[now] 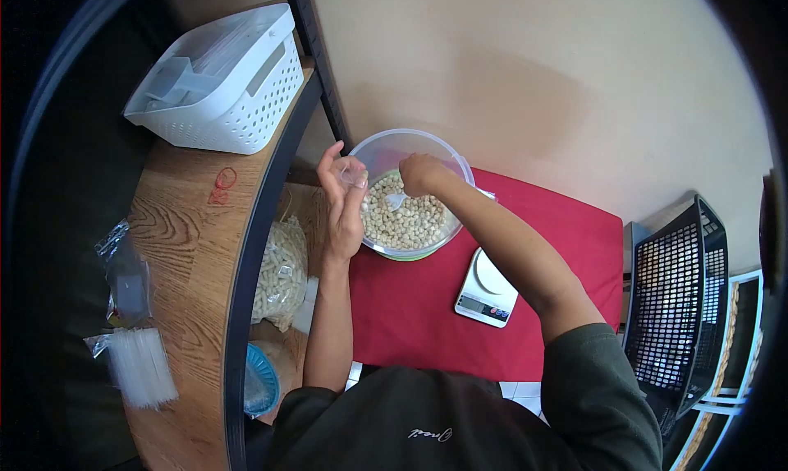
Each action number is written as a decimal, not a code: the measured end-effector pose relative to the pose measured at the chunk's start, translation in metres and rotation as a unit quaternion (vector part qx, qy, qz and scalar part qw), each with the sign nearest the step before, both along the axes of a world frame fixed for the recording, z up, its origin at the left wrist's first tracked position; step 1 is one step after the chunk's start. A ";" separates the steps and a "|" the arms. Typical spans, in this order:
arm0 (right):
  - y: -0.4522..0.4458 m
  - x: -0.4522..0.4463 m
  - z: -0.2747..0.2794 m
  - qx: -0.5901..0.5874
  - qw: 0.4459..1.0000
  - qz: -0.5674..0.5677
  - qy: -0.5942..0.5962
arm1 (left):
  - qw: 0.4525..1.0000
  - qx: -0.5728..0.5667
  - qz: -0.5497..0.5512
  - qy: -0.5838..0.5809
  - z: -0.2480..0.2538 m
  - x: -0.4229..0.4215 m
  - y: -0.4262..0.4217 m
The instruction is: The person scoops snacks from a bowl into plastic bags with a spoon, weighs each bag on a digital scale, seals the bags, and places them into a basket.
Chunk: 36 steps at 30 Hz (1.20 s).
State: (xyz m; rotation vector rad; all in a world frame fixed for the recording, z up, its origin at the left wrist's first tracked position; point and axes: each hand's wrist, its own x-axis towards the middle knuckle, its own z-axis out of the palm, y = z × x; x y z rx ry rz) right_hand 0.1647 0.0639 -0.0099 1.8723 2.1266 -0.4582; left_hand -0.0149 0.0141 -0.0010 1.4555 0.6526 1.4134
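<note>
A large clear round tub (414, 134) holds many pale, roundish snack pieces (402, 225). My right hand (420, 175) reaches down into it, fingers closed on a white plastic spoon (396, 201) whose bowl lies among the pieces. At the tub's left rim is my left hand (343, 204), thumb and fingers curled round a small clear plastic bag (353, 176). The bag's exact shape is hard to make out. Right of the tub and nearer to me, a white kitchen scale (487, 289) lies under my right forearm.
A red cloth (410, 323) covers the table. On the wooden shelf (189, 257) at left stand a white perforated basket (254, 101) and plastic packets (144, 368). Below it are a big bag of pale sticks (281, 274) and a blue basket (261, 381). A black crate (665, 307) stands right.
</note>
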 end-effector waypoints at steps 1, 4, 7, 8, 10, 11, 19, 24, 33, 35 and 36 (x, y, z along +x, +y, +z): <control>0.001 0.002 0.000 0.004 1.000 0.012 0.004 | 1.000 -0.007 -0.005 0.006 0.000 -0.001 0.000; 0.001 0.005 0.019 -0.049 0.998 -0.024 0.031 | 1.000 -0.008 -0.003 0.019 0.006 -0.002 -0.003; 0.003 0.013 0.032 -0.118 0.986 -0.066 0.093 | 0.999 0.002 0.006 0.032 0.009 -0.001 -0.004; 0.003 0.018 0.034 -0.130 0.981 -0.061 0.133 | 0.999 0.008 0.008 0.037 0.008 -0.001 -0.004; -0.004 0.023 0.057 -0.130 0.979 -0.055 0.146 | 0.999 0.006 0.012 0.036 0.009 0.000 -0.003; -0.009 0.026 0.072 -0.133 0.977 -0.050 0.161 | 0.999 0.003 0.015 0.036 0.009 0.001 -0.003; -0.038 0.058 0.181 -0.063 0.987 -0.004 0.150 | 0.998 0.018 0.013 0.053 0.004 0.007 0.000; -0.043 0.048 0.205 0.010 0.999 -0.028 0.046 | 0.993 -0.013 0.002 0.121 0.015 0.018 -0.010; -0.088 -0.009 0.203 0.257 0.962 0.073 -0.056 | 0.984 -0.007 0.014 0.180 0.026 0.027 -0.018; -0.095 -0.009 0.210 0.277 0.957 0.065 -0.063 | 0.986 -0.007 0.010 0.164 0.026 0.025 -0.019; -0.096 -0.006 0.211 0.278 0.956 0.066 -0.063 | 0.992 0.004 -0.005 0.125 0.025 0.025 -0.018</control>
